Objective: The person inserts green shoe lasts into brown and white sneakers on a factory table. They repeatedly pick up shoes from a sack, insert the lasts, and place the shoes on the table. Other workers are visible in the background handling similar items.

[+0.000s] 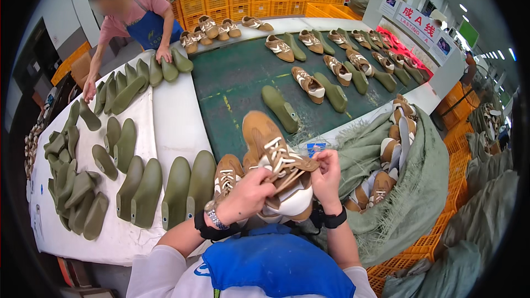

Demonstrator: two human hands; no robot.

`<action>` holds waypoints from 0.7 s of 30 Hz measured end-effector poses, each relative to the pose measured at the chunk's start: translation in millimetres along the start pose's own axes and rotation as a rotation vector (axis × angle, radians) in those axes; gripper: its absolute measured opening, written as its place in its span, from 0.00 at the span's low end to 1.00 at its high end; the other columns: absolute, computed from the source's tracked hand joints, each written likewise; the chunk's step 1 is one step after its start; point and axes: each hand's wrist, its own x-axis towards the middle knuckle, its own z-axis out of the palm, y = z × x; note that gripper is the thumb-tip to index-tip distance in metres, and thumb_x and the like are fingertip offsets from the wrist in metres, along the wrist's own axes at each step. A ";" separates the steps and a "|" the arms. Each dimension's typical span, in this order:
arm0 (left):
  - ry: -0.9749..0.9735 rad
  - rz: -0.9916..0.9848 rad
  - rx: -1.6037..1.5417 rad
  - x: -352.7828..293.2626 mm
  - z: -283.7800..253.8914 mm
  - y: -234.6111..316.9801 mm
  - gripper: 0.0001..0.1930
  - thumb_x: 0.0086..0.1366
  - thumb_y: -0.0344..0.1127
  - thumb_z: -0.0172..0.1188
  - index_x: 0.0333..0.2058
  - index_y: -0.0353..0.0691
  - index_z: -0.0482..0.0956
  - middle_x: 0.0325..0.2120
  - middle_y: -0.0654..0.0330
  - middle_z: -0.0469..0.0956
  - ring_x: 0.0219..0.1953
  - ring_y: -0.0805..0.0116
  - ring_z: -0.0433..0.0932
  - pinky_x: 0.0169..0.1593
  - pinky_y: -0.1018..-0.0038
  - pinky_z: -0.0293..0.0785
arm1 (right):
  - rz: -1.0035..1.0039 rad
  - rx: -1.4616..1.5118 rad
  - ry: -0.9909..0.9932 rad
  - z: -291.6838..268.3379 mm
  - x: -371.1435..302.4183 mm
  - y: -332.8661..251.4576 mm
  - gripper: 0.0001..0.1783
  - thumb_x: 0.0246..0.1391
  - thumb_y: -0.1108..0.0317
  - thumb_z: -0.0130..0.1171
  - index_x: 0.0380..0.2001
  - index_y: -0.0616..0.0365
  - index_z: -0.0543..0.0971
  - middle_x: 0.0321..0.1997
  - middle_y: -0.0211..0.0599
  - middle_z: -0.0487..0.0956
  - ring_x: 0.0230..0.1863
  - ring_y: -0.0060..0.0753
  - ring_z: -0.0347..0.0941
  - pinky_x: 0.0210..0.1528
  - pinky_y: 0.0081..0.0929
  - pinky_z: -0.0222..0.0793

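Right in front of me is a brown sneaker (260,132) with white laces and a white heel, its toe pointing away. My left hand (247,196) grips it at the collar and laces, fingers closed. At the other side of the opening, my right hand (327,177) pinches the tongue or a lace end; which one I cannot tell. Another brown sneaker (227,172) lies beside my left hand, partly covered. Left of it stand green shoe lasts (176,190). Beyond the held sneaker, a single green last (280,109) lies on the dark green belt (221,80).
Sneakers paired with green lasts (335,91) line the belt's far right. A green woven sack (419,171) with more sneakers sits at my right by orange crates (425,248). Lasts crowd the white table (171,116); a co-worker (138,14) handles some at far left.
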 end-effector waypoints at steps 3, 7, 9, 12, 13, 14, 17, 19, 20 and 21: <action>0.213 -0.037 0.124 -3.1 -8.0 -4.3 0.19 0.48 0.18 0.56 0.40 0.40 0.79 0.34 0.52 0.70 0.36 0.54 0.72 0.39 0.67 0.71 | -0.139 -0.375 -0.173 5.9 2.0 -10.9 0.13 0.46 0.81 0.60 0.36 0.59 0.72 0.35 0.37 0.74 0.30 0.25 0.73 0.31 0.22 0.71; 0.481 -0.163 0.174 2.2 -9.9 -15.3 0.20 0.52 0.16 0.53 0.45 0.35 0.76 0.35 0.50 0.71 0.35 0.52 0.73 0.39 0.66 0.71 | -0.318 -0.718 -0.439 20.6 -19.8 -42.3 0.17 0.44 0.67 0.67 0.40 0.53 0.76 0.38 0.35 0.74 0.29 0.32 0.74 0.30 0.25 0.72; 0.528 -0.247 0.148 4.6 -9.2 -19.0 0.19 0.53 0.18 0.54 0.45 0.35 0.75 0.36 0.49 0.72 0.37 0.51 0.73 0.41 0.65 0.71 | -0.464 -0.781 -0.607 31.0 -29.8 -50.0 0.20 0.44 0.60 0.67 0.42 0.50 0.76 0.37 0.34 0.74 0.28 0.35 0.74 0.29 0.27 0.72; 0.525 -0.323 0.125 5.9 -8.7 -24.8 0.19 0.54 0.21 0.56 0.47 0.36 0.73 0.38 0.48 0.72 0.40 0.50 0.73 0.44 0.64 0.71 | -0.502 -0.888 -0.762 41.1 -22.6 -42.9 0.20 0.45 0.57 0.66 0.41 0.48 0.76 0.36 0.33 0.73 0.29 0.36 0.75 0.27 0.28 0.72; 0.497 -0.341 0.107 3.9 -10.1 -27.5 0.20 0.55 0.22 0.56 0.48 0.36 0.72 0.39 0.48 0.72 0.42 0.49 0.73 0.46 0.64 0.70 | -0.398 -0.893 -0.865 39.2 -13.2 -37.8 0.19 0.45 0.59 0.66 0.41 0.49 0.75 0.35 0.36 0.73 0.32 0.40 0.76 0.30 0.32 0.72; 0.463 -0.369 0.086 1.0 -11.8 -31.6 0.21 0.55 0.24 0.57 0.49 0.37 0.72 0.40 0.48 0.73 0.43 0.49 0.72 0.47 0.63 0.70 | -0.391 -0.883 -0.862 36.5 1.4 -30.0 0.19 0.44 0.60 0.66 0.41 0.50 0.75 0.35 0.36 0.74 0.32 0.41 0.76 0.31 0.32 0.72; 0.366 -0.424 0.209 -30.8 -27.6 -45.4 0.22 0.55 0.27 0.60 0.50 0.37 0.71 0.44 0.47 0.73 0.48 0.47 0.70 0.52 0.62 0.68 | -0.247 -0.858 -0.925 29.5 63.5 3.4 0.19 0.43 0.63 0.66 0.40 0.53 0.76 0.36 0.41 0.76 0.36 0.46 0.76 0.38 0.36 0.71; 0.339 -0.527 0.350 -66.5 -41.6 -57.6 0.22 0.55 0.28 0.61 0.50 0.36 0.71 0.45 0.46 0.73 0.49 0.47 0.70 0.53 0.61 0.68 | -0.118 -0.889 -0.987 28.9 107.8 32.6 0.20 0.42 0.64 0.66 0.40 0.55 0.75 0.38 0.45 0.78 0.40 0.50 0.75 0.43 0.39 0.71; 0.337 -0.596 0.430 -89.6 -49.2 -62.6 0.23 0.54 0.29 0.62 0.50 0.36 0.71 0.45 0.46 0.73 0.49 0.46 0.70 0.53 0.60 0.68 | -0.106 -0.910 -1.004 32.1 127.5 50.6 0.20 0.41 0.64 0.66 0.39 0.55 0.76 0.38 0.46 0.78 0.40 0.50 0.75 0.44 0.39 0.71; 0.321 -0.691 0.484 -115.0 -55.8 -65.9 0.22 0.54 0.29 0.62 0.49 0.36 0.71 0.45 0.45 0.72 0.49 0.46 0.70 0.53 0.60 0.67 | -0.103 -0.974 -1.025 37.6 144.3 70.8 0.20 0.40 0.63 0.67 0.39 0.55 0.77 0.38 0.46 0.79 0.42 0.50 0.76 0.45 0.39 0.71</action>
